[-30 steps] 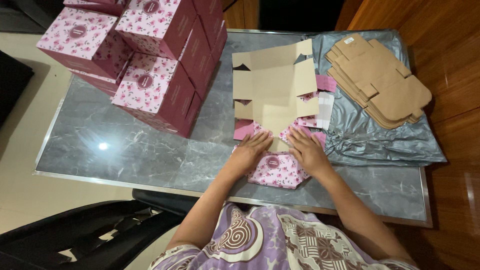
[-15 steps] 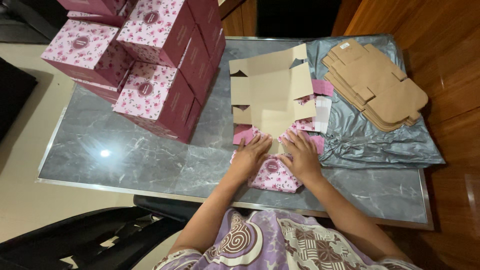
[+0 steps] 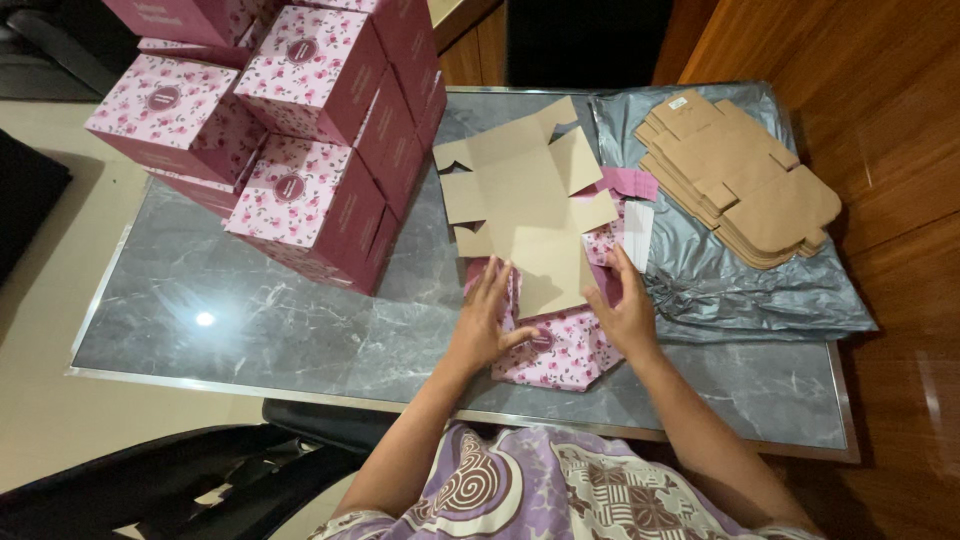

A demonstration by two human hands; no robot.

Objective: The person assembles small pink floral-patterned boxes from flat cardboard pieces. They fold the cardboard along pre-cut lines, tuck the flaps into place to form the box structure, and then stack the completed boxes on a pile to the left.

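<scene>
Grey marble table: pink boxes, foil bag, flat carton.

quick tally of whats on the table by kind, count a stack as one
Stack of assembled pink floral boxes: 1
Unfolded box blank under both hands: 1
Stack of flat brown blanks: 1
Silver plastic bag: 1
Total: 4

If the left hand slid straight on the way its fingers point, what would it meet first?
The left hand points up the table. Its fingers already lie at the edge of the flat box blank, so that brown card comes first; depth is hard to judge.
</scene>
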